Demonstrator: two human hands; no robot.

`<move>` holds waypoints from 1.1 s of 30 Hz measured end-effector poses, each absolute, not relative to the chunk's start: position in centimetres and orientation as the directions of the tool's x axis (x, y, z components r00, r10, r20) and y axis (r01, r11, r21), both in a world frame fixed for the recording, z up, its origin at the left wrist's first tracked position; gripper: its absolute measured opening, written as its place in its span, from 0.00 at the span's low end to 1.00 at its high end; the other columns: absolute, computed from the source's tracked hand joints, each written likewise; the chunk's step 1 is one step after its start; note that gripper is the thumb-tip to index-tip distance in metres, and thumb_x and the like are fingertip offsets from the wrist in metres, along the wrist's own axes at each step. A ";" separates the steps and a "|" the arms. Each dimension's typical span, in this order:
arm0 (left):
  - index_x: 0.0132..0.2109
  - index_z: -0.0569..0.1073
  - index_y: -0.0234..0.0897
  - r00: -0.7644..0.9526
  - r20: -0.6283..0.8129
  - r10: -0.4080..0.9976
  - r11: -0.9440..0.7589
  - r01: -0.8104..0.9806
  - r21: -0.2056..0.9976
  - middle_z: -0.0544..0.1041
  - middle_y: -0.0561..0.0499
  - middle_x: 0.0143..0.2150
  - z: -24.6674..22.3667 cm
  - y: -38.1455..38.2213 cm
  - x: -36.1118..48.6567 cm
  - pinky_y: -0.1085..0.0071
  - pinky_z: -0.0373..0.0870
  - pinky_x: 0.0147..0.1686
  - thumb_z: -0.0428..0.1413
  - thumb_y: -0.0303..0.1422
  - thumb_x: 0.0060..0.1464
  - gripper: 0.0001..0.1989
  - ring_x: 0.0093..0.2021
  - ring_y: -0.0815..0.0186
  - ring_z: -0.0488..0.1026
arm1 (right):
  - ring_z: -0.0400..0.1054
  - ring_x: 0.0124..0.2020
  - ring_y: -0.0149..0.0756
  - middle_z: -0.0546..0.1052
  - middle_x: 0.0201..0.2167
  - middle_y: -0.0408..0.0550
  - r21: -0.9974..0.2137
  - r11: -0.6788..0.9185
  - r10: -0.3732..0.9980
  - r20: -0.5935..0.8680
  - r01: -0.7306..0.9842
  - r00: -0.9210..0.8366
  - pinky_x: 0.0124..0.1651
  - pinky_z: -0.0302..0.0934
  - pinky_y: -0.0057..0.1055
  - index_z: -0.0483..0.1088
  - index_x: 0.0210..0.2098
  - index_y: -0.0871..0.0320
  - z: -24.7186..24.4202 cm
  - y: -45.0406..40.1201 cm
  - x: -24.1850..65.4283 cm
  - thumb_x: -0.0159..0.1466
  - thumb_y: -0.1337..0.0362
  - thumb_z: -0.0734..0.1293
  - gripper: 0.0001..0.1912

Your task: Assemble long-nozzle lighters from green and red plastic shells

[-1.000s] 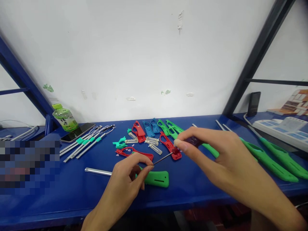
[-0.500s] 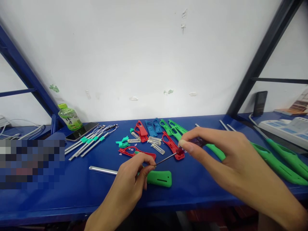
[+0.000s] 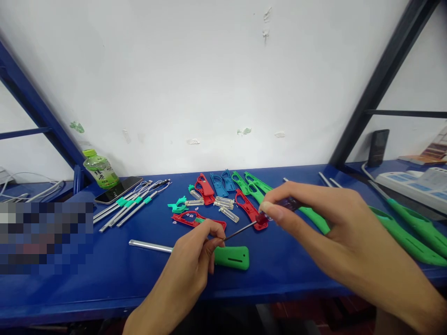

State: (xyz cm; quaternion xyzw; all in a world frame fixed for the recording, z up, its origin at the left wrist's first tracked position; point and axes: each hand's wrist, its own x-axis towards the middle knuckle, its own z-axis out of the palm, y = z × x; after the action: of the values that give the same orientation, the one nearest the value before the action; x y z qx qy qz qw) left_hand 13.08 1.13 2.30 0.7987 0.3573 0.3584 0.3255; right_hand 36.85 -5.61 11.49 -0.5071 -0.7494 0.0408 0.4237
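My right hand (image 3: 307, 218) grips a screwdriver (image 3: 262, 217) by its dark red handle, and the thin metal shaft slants down to the left. At the tip, the thumb and forefinger of my left hand (image 3: 195, 249) are pinched together; whatever small thing is between them is hidden. Below these fingers a green long-necked lighter (image 3: 232, 258) lies on the blue table, its silver tube (image 3: 150, 245) pointing left. My left hand covers the lighter's middle. Just beyond is a red handle shell (image 3: 185, 218), open side up, with tiny pale pieces beside it.
Red, blue and green handle shells (image 3: 219, 185) and clear fuel tanks (image 3: 228, 214) are spread behind my hands. Metal tubes with wires (image 3: 134, 204), a phone (image 3: 118, 190) and a bottle (image 3: 101, 170) stand or lie left. More green lighters (image 3: 408, 232) lie right, near a power strip (image 3: 405, 181).
Both hands keep almost the same pose, with the screwdriver tip still at my left fingertips. The view has shifted very slightly; nothing was picked up or let go.
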 end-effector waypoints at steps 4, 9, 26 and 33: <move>0.41 0.70 0.44 0.487 0.342 0.804 -0.538 0.349 0.767 0.70 0.59 0.23 2.4 1.1 13.0 0.72 0.65 0.27 0.48 0.36 0.74 0.11 0.21 0.66 0.69 | 0.77 0.32 0.31 0.84 0.34 0.35 -0.495 0.475 0.798 0.591 0.727 -0.119 0.36 0.65 0.28 0.78 0.38 0.48 11.5 -5.6 36.8 0.79 0.55 0.67 0.13; 0.41 0.70 0.44 0.488 0.336 0.806 -0.537 0.362 0.762 0.70 0.59 0.23 2.5 0.8 12.9 0.72 0.63 0.26 0.48 0.36 0.74 0.11 0.22 0.66 0.68 | 0.77 0.31 0.32 0.84 0.33 0.36 -0.495 0.475 0.794 0.598 0.727 -0.111 0.35 0.65 0.29 0.78 0.37 0.48 11.6 -5.6 36.7 0.79 0.56 0.67 0.13; 0.44 0.71 0.45 0.499 0.290 0.817 -0.511 0.390 0.766 0.69 0.59 0.25 2.2 0.8 12.5 0.72 0.64 0.27 0.48 0.40 0.78 0.12 0.24 0.66 0.69 | 0.77 0.31 0.30 0.84 0.33 0.34 -0.478 0.479 0.786 0.607 0.736 -0.118 0.35 0.65 0.26 0.78 0.38 0.47 11.7 -5.6 36.7 0.79 0.56 0.67 0.13; 0.45 0.71 0.44 0.496 0.267 0.826 -0.487 0.390 0.782 0.70 0.59 0.25 2.0 0.8 12.6 0.71 0.66 0.28 0.49 0.42 0.77 0.12 0.25 0.66 0.70 | 0.76 0.30 0.29 0.84 0.32 0.34 -0.466 0.485 0.773 0.625 0.740 -0.112 0.35 0.64 0.26 0.78 0.38 0.48 11.6 -5.7 36.8 0.79 0.57 0.68 0.12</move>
State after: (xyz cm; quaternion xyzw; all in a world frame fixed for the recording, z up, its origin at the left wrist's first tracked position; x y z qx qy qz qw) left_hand 12.60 0.81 2.03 0.7979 0.3809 0.3268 0.3339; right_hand 36.78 -5.72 11.57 -0.5071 -0.7456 0.0190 0.4320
